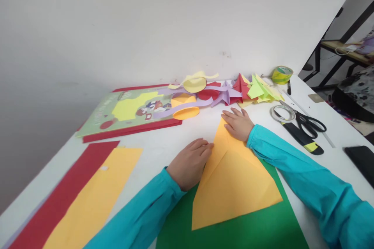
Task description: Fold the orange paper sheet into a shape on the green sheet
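A sheet of orange paper (236,186), folded to a point at its far end with crease lines across it, lies over green paper (222,233) in front of me. My left hand (193,161) is at its left edge, fingers curled together with the fingertips at the paper; the thumb is hidden. Near the folded tip, my right hand (238,123) rests on the paper with its fingers stretched out and apart.
Scissors (309,120), a box cutter (304,138) and a clear tape roll (283,113) lie right. Folded paper shapes (239,89) and a green picture folder (102,113) line the wall. Red (70,186) and orange strips (96,194) lie left. A yellow tape roll (282,74) stands behind.
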### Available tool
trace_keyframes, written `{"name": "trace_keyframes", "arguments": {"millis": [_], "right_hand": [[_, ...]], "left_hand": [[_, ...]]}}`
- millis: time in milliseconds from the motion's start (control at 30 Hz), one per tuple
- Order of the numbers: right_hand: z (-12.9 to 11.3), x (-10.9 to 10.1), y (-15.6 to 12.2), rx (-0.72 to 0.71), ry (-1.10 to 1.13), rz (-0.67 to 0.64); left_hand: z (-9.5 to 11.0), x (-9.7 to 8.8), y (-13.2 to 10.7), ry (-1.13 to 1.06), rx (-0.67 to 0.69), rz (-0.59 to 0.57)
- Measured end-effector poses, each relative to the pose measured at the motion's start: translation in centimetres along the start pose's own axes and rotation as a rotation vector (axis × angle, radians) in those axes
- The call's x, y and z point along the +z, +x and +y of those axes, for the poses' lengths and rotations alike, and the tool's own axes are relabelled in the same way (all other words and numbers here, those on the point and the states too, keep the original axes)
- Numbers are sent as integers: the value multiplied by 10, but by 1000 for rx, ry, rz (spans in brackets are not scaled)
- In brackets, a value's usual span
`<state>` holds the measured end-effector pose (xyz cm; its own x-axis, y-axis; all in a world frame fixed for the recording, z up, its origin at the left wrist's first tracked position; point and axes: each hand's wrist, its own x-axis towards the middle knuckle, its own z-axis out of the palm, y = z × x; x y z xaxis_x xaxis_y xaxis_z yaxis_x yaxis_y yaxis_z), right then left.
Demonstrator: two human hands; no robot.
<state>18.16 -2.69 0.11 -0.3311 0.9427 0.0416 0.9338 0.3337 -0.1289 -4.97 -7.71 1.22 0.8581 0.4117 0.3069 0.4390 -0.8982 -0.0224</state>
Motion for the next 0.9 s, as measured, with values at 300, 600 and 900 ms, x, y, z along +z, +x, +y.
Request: {"name": "trace_keyframes", "arguments": {"millis": [300, 600, 900], "right_hand": [[0, 0, 0, 11, 2, -10], [2, 0, 0, 17, -2, -20], [3, -1, -1, 17, -10, -11]], "left_hand": [[16, -11, -19, -29, 32, 81], [28, -20, -27, -89, 39, 114], [30, -25, -44, -291, 59, 21]]}}
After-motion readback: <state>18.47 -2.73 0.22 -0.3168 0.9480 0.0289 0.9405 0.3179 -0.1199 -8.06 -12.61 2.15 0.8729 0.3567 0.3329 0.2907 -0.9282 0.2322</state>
